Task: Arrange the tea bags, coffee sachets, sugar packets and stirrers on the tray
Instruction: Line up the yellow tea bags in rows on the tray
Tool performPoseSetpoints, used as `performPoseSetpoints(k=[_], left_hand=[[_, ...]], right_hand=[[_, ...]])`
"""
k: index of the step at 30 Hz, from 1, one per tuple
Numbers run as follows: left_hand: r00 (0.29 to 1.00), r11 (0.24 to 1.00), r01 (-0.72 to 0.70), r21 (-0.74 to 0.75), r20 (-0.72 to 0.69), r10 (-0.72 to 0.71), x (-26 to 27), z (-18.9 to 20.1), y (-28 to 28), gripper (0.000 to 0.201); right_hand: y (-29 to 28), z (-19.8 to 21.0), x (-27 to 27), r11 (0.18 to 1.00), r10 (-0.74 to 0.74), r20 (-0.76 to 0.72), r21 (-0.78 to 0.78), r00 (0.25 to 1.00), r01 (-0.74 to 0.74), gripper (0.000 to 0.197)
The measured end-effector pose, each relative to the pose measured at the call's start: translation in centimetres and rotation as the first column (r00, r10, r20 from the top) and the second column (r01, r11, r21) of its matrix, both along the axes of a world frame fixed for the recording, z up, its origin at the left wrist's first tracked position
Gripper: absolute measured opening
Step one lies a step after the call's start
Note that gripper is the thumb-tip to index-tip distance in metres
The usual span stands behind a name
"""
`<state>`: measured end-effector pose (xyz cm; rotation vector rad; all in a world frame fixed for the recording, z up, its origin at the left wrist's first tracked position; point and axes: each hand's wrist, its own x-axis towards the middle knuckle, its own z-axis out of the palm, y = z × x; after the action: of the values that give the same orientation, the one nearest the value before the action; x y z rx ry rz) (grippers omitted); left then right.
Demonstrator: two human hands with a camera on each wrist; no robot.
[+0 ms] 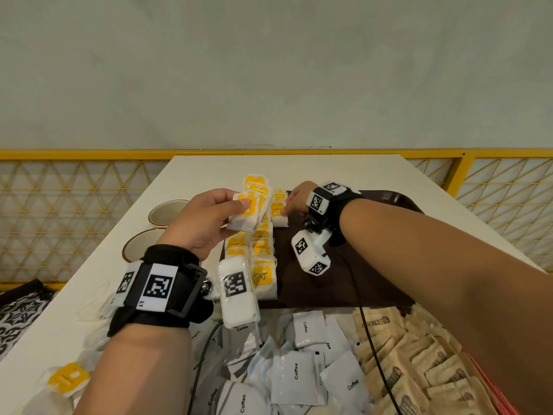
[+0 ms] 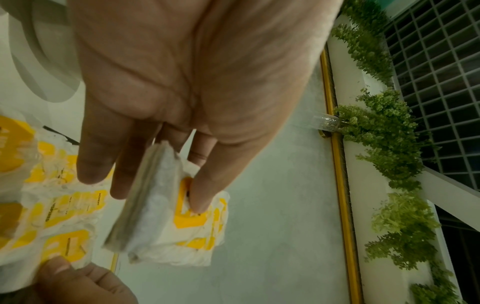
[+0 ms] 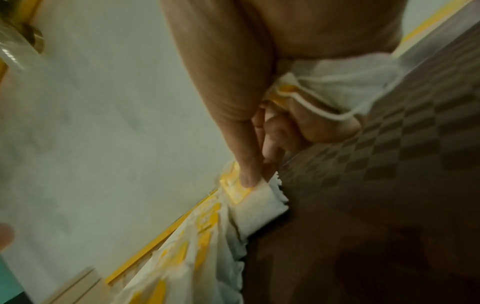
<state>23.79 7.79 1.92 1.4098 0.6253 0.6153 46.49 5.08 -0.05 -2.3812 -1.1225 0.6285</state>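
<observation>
My left hand [image 1: 239, 205] hovers over the tray's left edge and grips a small stack of white tea bags with yellow tags [image 1: 247, 212]. In the left wrist view the stack of tea bags [image 2: 153, 197] sits between thumb and fingers. Two rows of tea bags [image 1: 263, 250] lie along the left side of the dark brown tray [image 1: 389, 265]. My right hand [image 1: 291, 202] reaches to the far end of the rows and pinches a tea bag [image 1: 279, 215] lying there. In the right wrist view the thumb [image 3: 248, 179] presses on that tea bag [image 3: 259, 203], and another tea bag [image 3: 337, 90] is tucked in the palm.
White coffee sachets [image 1: 296, 375] and brown sugar packets [image 1: 419, 369] lie heaped at the near edge of the table. Two brown-rimmed cups [image 1: 167, 211] stand left of the tray. A loose tea bag [image 1: 67, 377] lies near left. A yellow lattice rail [image 1: 74, 205] runs behind the table.
</observation>
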Motion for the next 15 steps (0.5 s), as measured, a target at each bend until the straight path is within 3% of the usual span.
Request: performPoseSetpoints(k=[3, 6, 8, 10, 13, 15], left_hand=[[1.0, 1.0, 0.0, -0.001, -0.001, 0.0, -0.1, -0.1, 0.1, 0.007], [1.0, 1.0, -0.001, -0.014, 0.004, 0.001, -0.1, -0.2, 0.3, 0.008], [1.0, 1.0, 0.001, -0.025, 0.008, 0.0, 0.1, -0.3, 0.2, 0.008], [1.0, 0.999, 0.007, -0.035, 0.008, -0.007, 0.2, -0.4, 0.1, 0.007], [0.999, 0.995, 0.02, -0.098, 0.035, -0.017, 0.6, -0.5, -0.3, 0.006], [0.995, 0.976, 0.06, -0.208, 0.088, -0.043, 0.9, -0.4, -0.7, 0.005]], right_hand=[[0.9, -0.9, 0.0, 0.989, 0.021, 0.129, -0.146, 0.991, -0.002, 0.043], [0.8, -0.9, 0.2, 0.982, 0.028, 0.103, -0.188, 0.994, -0.009, 0.043], [-0.1, -0.2, 0.0, 0.998, -0.023, -0.024, -0.064, 0.999, 0.022, 0.029], [-1.2, 0.7, -0.2, 0.99, -0.09, -0.214, 0.089, 0.973, 0.111, 0.033], [-3.1, 2.8, -1.3, 0.919, -0.086, -0.568, 0.273, 0.818, 0.286, 0.038], [-5.0, 4.3, -2.3, 0.871, 0.001, -0.663, 0.368, 0.749, 0.325, 0.051]])
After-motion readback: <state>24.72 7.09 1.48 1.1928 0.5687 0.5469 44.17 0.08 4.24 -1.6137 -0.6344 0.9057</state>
